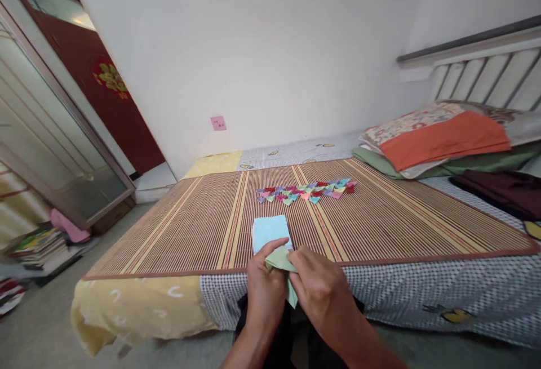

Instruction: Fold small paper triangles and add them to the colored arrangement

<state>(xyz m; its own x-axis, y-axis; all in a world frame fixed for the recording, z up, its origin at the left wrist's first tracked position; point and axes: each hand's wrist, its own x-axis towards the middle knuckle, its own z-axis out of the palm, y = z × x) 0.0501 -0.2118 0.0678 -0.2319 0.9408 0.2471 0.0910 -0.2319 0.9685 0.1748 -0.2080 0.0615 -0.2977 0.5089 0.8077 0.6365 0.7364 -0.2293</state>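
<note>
Both my hands hold a light green paper square low in the middle of the view, over the near edge of the bed. My left hand pinches its left side, fingers closed on it. My right hand grips its right side, fingers curled over the fold. Just beyond lies a small stack of paper squares with a light blue sheet on top, resting on the striped bamboo mat. Farther back on the mat, several small folded paper pieces in red, pink, green, blue and purple lie in rows.
The mat covers a bed with a yellow sheet and a checkered one. Pillows and folded bedding are piled at the right by the headboard. A pink note sticks to the wall. Books lie on the floor at left.
</note>
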